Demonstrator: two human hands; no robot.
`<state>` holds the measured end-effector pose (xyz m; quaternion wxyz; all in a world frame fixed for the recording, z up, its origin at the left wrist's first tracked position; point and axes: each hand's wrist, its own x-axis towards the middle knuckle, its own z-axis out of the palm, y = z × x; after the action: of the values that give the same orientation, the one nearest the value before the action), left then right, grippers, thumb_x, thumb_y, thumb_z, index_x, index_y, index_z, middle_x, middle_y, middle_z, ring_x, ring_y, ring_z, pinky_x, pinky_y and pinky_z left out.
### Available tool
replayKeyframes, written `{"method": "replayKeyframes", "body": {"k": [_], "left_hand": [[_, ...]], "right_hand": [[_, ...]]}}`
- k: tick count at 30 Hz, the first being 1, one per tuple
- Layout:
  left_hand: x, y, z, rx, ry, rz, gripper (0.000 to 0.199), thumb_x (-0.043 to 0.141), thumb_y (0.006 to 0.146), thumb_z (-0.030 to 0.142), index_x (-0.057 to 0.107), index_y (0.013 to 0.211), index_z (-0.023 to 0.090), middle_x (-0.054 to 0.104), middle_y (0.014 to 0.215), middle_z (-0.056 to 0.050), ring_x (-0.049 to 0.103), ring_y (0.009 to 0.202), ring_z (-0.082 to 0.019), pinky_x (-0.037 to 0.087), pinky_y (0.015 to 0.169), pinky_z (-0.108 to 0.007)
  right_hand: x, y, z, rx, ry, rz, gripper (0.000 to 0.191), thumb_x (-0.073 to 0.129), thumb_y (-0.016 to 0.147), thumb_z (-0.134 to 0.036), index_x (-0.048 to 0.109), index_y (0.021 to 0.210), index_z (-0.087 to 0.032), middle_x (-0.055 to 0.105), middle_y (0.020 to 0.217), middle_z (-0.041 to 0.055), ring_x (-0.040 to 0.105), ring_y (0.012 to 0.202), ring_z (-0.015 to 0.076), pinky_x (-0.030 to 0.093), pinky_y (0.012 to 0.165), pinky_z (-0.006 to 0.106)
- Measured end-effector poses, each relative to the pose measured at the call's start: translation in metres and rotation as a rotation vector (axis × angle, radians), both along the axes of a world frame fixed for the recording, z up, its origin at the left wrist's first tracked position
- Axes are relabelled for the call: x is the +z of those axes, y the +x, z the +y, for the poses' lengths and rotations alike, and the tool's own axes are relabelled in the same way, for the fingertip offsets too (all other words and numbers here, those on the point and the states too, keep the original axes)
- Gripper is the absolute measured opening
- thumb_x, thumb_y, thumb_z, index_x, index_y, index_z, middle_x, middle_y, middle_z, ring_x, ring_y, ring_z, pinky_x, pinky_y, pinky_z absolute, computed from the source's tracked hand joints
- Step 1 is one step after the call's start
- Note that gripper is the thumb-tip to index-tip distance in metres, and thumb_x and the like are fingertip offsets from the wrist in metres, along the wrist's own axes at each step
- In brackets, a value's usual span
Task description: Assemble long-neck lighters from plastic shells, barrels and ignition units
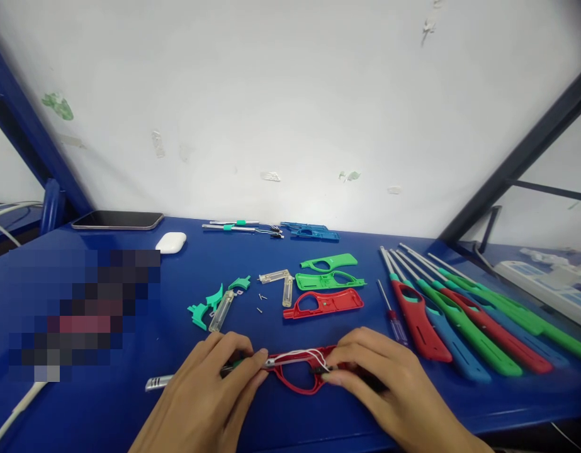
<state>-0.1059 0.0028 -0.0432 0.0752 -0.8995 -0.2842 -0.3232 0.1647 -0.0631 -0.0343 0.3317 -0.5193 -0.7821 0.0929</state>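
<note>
Near the table's front edge lies a red lighter handle half [297, 385] with a finger loop. My left hand [209, 384] is closed around a metal lighter tube [158, 382], whose slotted tip sticks out to the left. White wires [304, 353] arch from the tube's inner end over the red shell. My right hand [379, 377] pinches a small black igniter part [318, 370] at the ends of these wires, above the shell's right side. My fingers hide the right end of the shell and the middle of the tube.
Behind my hands lie another red handle half [325, 304], green halves [330, 280], clear fuel tanks [223, 311], teal triggers [198, 314] and small screws [259, 309]. Blue halves [313, 231] and wired tubes [233, 226] lie farther back. Right: a screwdriver [394, 324] and several assembled lighters [420, 321].
</note>
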Motion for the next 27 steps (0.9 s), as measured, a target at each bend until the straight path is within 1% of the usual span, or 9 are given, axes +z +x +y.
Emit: {"method": "replayKeyframes", "body": {"k": [6,9,11,13,15,18,22,25,27], "left_hand": [[0.005,0.0,0.001,-0.005,0.022,0.003,0.051,0.028,0.112,0.017,0.078,0.109,0.02,0.076,0.087,-0.002,0.073,0.073,-0.019,0.067,0.074,-0.036],[0.001,0.001,-0.001,-0.006,0.03,0.004,0.049,0.028,0.113,0.018,0.077,0.11,0.021,0.076,0.088,-0.001,0.072,0.074,-0.019,0.064,0.073,-0.035],[-0.004,-0.001,-0.001,0.013,0.029,-0.003,0.042,0.033,0.113,0.023,0.075,0.118,0.023,0.077,0.094,-0.001,0.072,0.082,-0.021,0.062,0.076,-0.036],[-0.007,-0.009,0.001,0.069,0.017,-0.035,0.031,0.044,0.113,0.034,0.07,0.128,0.026,0.076,0.106,-0.002,0.07,0.096,-0.024,0.059,0.084,-0.038],[-0.007,-0.021,0.007,0.166,0.012,-0.086,0.032,0.05,0.111,0.041,0.066,0.134,0.027,0.073,0.116,-0.004,0.065,0.106,-0.027,0.054,0.091,-0.042],[-0.004,-0.041,0.021,0.327,0.022,-0.133,0.034,0.044,0.111,0.042,0.069,0.126,0.024,0.07,0.116,-0.009,0.061,0.105,-0.031,0.049,0.094,-0.049],[-0.002,-0.058,0.036,0.405,-0.142,-0.137,0.038,0.045,0.107,0.048,0.072,0.123,0.028,0.072,0.123,-0.008,0.065,0.113,-0.034,0.052,0.095,-0.052],[-0.003,-0.059,0.039,0.432,-0.302,-0.142,0.043,0.047,0.103,0.054,0.073,0.126,0.03,0.073,0.126,-0.005,0.068,0.114,-0.033,0.055,0.097,-0.052],[-0.001,-0.058,0.039,0.438,-0.36,-0.143,0.044,0.048,0.101,0.056,0.075,0.123,0.03,0.074,0.124,-0.006,0.069,0.113,-0.033,0.057,0.097,-0.052]], "right_hand": [[0.003,0.001,0.0,0.015,0.039,0.026,0.015,0.063,0.108,-0.033,0.074,0.101,-0.027,0.079,0.092,-0.0037,0.075,0.083,0.0116,0.057,0.08,0.019],[0.001,0.001,-0.001,0.001,0.061,0.024,0.013,0.062,0.109,-0.032,0.072,0.102,-0.027,0.079,0.093,-0.0038,0.076,0.083,0.0117,0.057,0.081,0.019],[-0.001,0.001,-0.001,-0.004,0.06,0.023,0.012,0.063,0.109,-0.032,0.072,0.102,-0.026,0.079,0.093,-0.0037,0.075,0.082,0.0119,0.057,0.08,0.019],[-0.001,0.0,-0.001,-0.002,0.051,0.019,0.013,0.062,0.109,-0.032,0.071,0.102,-0.027,0.079,0.092,-0.0036,0.075,0.082,0.012,0.056,0.08,0.019],[-0.001,0.0,-0.001,-0.004,0.048,0.011,0.015,0.061,0.109,-0.034,0.072,0.101,-0.027,0.079,0.093,-0.0033,0.075,0.082,0.0122,0.057,0.079,0.019],[-0.002,0.001,-0.001,-0.006,0.057,-0.007,0.017,0.059,0.11,-0.034,0.072,0.101,-0.027,0.078,0.094,-0.0028,0.075,0.082,0.0125,0.057,0.078,0.02],[-0.004,0.003,-0.002,-0.004,0.064,-0.016,0.017,0.058,0.111,-0.035,0.071,0.103,-0.028,0.078,0.093,-0.0034,0.075,0.082,0.0124,0.057,0.078,0.02],[-0.006,0.004,-0.002,0.001,0.08,-0.019,0.016,0.058,0.111,-0.034,0.071,0.103,-0.029,0.078,0.093,-0.0035,0.075,0.081,0.0123,0.058,0.076,0.02],[-0.006,0.005,-0.001,0.004,0.088,-0.028,0.016,0.058,0.111,-0.034,0.071,0.103,-0.028,0.078,0.093,-0.0031,0.075,0.081,0.0126,0.058,0.075,0.02]]}}
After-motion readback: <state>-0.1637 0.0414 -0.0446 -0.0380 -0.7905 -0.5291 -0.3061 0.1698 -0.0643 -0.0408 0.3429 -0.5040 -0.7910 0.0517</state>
